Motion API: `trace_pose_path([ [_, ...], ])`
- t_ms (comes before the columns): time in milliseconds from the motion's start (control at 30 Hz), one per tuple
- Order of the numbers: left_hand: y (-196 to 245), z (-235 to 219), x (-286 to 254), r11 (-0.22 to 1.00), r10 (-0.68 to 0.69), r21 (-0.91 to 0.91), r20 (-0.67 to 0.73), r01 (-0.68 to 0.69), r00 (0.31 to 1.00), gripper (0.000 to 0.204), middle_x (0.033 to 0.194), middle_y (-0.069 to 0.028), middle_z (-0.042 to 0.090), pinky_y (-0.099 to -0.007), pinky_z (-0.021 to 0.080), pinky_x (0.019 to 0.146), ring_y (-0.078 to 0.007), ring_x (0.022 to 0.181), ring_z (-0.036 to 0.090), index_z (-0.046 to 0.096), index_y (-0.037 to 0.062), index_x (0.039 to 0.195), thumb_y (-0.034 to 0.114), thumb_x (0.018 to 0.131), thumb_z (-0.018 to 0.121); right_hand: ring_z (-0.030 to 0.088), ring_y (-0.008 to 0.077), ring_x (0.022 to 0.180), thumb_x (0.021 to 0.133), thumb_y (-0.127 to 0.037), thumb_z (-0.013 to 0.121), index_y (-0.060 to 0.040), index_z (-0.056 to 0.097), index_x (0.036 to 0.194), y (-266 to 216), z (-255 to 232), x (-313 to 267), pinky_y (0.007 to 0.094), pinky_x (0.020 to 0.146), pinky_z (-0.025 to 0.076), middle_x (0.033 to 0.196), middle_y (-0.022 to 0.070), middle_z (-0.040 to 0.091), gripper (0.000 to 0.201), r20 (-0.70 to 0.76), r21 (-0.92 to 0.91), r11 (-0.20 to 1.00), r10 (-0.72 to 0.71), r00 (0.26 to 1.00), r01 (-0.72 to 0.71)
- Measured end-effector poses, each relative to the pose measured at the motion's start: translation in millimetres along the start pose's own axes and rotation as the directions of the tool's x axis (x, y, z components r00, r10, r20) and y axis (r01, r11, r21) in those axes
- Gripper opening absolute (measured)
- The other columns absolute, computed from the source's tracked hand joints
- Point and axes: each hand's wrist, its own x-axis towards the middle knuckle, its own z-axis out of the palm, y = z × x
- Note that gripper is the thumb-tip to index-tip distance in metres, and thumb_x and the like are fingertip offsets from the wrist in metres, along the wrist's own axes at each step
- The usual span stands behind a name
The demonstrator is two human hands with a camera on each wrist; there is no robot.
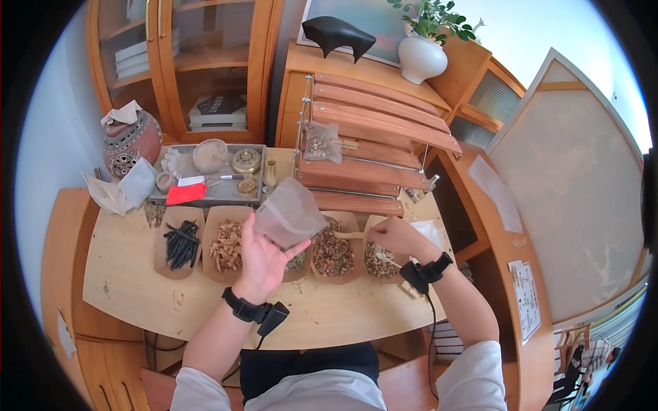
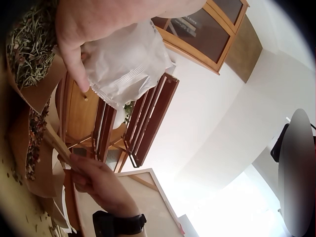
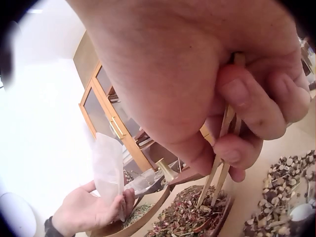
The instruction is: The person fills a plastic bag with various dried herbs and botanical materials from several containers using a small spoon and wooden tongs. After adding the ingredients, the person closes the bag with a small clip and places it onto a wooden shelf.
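My left hand (image 1: 264, 266), palm up, holds a translucent white pouch (image 1: 291, 214) above the paper trays. In the left wrist view the pouch (image 2: 129, 61) hangs from its fingers, crimped edge downward. My right hand (image 1: 401, 236) pinches wooden tweezers (image 3: 223, 170). Their two tips, slightly apart, reach into reddish mixed dried herbs (image 1: 334, 255) in a brown paper tray. Green needle-like herbs (image 2: 32, 54) fill the tray below my left hand. Beneath my right hand, another tray carries chopped brown-and-white pieces (image 1: 379, 262) with a white spoon (image 1: 388, 260) in them.
To the left are trays of dark sticks (image 1: 180, 248) and tan chips (image 1: 226, 248). Behind them a grey tray (image 1: 159, 197) carries small vessels and a red packet (image 1: 186, 194). A slatted wooden rack (image 1: 370, 116) bears a bagged item (image 1: 320, 142). A patterned jar (image 1: 131, 140) stands back left.
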Motion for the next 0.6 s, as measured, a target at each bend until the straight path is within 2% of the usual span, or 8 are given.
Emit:
trace_pose_path([
  [67, 0.3, 0.5, -0.4, 1.000, 0.002, 0.003, -0.007, -0.002, 1.000, 0.074, 0.151, -0.0176, 0.041, -0.0572, 0.043, 0.108, -0.0346, 0.138, 0.044, 0.031, 0.0064, 0.152, 0.059, 0.100, 0.037, 0.068, 0.0360, 0.080, 0.088, -0.032, 0.065, -0.0061, 0.077, 0.092, -10.5, -0.8, -1.9, 0.0415, 0.075, 0.054, 0.085, 0.0182, 0.072, 0.029, 0.030, 0.028, 0.999, 0.026, 0.999, -0.027],
  [167, -0.1, 0.0, 0.1, 1.000, 0.000, -0.001, -0.008, 0.000, 1.000, 0.075, 0.151, -0.0179, 0.041, -0.0569, 0.043, 0.108, -0.0346, 0.138, 0.044, 0.030, 0.0062, 0.152, 0.059, 0.100, 0.037, 0.068, 0.0356, 0.082, 0.089, -0.031, 0.065, -0.0068, 0.077, 0.095, -21.8, 0.6, -8.4, 0.0415, 0.076, 0.054, 0.087, 0.0175, 0.072, 0.027, 0.025, 0.032, 0.999, -0.031, 0.999, 0.030],
  [367, -0.1, -1.2, 0.4, 1.000, -0.001, -0.003, 0.001, 0.001, 1.000, 0.075, 0.151, -0.0180, 0.041, -0.0564, 0.043, 0.108, -0.0345, 0.138, 0.043, 0.030, 0.0062, 0.152, 0.060, 0.099, 0.037, 0.068, 0.0359, 0.087, 0.091, -0.030, 0.063, -0.0089, 0.076, 0.101, -33.3, 18.4, -20.6, 0.0422, 0.077, 0.055, 0.090, 0.0168, 0.072, 0.027, -0.080, -0.151, 0.988, -0.053, 0.995, 0.041],
  [467, 0.1, -0.8, 0.5, 1.000, -0.003, 0.001, 0.006, 0.003, 1.000, 0.075, 0.151, -0.0178, 0.041, -0.0566, 0.043, 0.108, -0.0344, 0.138, 0.043, 0.030, 0.0064, 0.152, 0.060, 0.099, 0.037, 0.067, 0.0367, 0.089, 0.092, -0.030, 0.063, -0.0088, 0.076, 0.101, -28.4, 20.2, -21.9, 0.0414, 0.079, 0.054, 0.091, 0.0183, 0.071, 0.026, -0.089, -0.105, 0.994, -0.053, 0.995, 0.043],
  [600, -0.6, -1.7, 1.3, 1.000, -0.005, -0.004, -0.009, 0.005, 1.000, 0.075, 0.152, -0.0172, 0.041, -0.0576, 0.043, 0.108, -0.0344, 0.139, 0.043, 0.030, 0.0067, 0.152, 0.059, 0.100, 0.037, 0.069, 0.0272, 0.084, 0.095, -0.025, 0.063, -0.0037, 0.075, 0.103, -5.5, 19.3, -20.0, 0.0371, 0.077, 0.053, 0.089, 0.0157, 0.073, 0.025, 0.007, 0.174, 0.984, -0.047, 0.999, 0.045],
])
